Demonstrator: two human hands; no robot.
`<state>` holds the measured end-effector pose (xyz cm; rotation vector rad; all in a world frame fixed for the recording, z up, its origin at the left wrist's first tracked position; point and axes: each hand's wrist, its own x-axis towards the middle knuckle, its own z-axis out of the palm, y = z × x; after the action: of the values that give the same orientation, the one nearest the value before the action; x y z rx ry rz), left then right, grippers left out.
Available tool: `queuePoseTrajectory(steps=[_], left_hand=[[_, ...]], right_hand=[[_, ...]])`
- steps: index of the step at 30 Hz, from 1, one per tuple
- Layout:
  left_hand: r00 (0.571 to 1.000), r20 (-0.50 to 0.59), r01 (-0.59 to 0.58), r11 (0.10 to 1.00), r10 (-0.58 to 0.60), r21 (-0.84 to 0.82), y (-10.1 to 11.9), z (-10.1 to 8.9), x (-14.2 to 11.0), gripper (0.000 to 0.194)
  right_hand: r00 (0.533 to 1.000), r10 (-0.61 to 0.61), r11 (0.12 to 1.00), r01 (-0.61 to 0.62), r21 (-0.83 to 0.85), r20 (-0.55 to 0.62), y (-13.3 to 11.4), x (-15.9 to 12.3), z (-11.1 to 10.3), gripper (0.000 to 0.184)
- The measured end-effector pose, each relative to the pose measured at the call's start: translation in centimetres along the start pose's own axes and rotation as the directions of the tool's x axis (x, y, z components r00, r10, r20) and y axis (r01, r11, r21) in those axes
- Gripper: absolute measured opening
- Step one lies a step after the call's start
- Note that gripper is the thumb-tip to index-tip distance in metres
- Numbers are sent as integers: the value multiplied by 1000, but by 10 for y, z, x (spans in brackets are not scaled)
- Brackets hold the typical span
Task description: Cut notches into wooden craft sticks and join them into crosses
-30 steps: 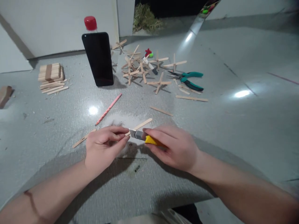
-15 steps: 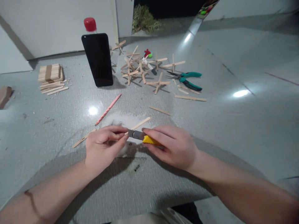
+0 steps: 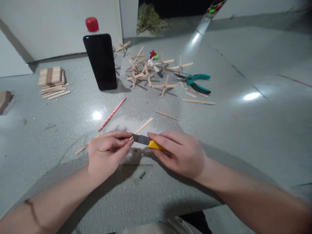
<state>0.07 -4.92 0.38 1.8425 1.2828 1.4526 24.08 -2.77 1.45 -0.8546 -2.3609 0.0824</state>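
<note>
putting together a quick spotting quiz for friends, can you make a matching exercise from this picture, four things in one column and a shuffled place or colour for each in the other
Column one
1. knife
2. phone
3. pencil
4. pliers

Column two
A. mostly pink
B. teal and black handles
C. held in the right hand
D. in front of a red-capped bottle

Right pairs: 1-C, 2-D, 3-A, 4-B
</note>
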Motion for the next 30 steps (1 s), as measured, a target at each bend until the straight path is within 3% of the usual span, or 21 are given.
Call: queuePoseTrajectory(steps=[14, 20, 30], left_hand=[[997, 8, -76, 993, 76, 86, 7, -1, 4, 25], [1000, -12, -27, 994, 29, 106, 4, -1, 4, 23], [995, -27, 99, 995, -98, 17, 0, 1, -1, 13]], right_hand=[[998, 44, 998, -46, -42, -37, -8, -2, 3, 26], [997, -2, 1000, 1, -7, -78, -3, -1, -2, 24], [959, 271, 960, -264, 89, -81, 11, -1, -2, 17]])
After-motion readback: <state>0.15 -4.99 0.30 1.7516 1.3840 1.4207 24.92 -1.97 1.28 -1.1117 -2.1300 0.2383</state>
